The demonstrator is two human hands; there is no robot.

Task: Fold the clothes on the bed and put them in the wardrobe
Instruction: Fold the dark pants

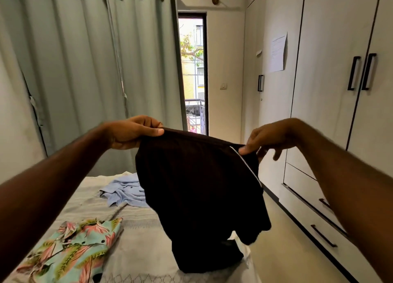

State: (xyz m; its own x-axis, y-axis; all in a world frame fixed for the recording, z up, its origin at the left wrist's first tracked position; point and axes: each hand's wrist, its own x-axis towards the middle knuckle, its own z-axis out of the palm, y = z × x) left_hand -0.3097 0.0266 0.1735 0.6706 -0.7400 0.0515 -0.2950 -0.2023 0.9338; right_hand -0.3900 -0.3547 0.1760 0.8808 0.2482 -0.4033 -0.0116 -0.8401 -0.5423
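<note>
A dark garment (197, 187) with a thin white stripe hangs in the air above the bed (136, 246). My left hand (134, 132) pinches its top left corner between thumb and fingers. My right hand (263, 140) pinches its top right corner, with the other fingers loose. The garment's lower end drapes down onto the bed. A folded floral shirt (72, 251) lies on the bed at the near left. Farther back on the bed a light blue shirt (125, 191) lies crumpled. The wardrobe (331, 91) stands along the right wall with its doors closed.
Pale green curtains (85, 70) hang behind the bed. A narrow open doorway (193, 74) leads to a balcony. Drawers (314, 223) with dark handles sit under the wardrobe doors. A strip of floor (274, 240) runs between bed and wardrobe.
</note>
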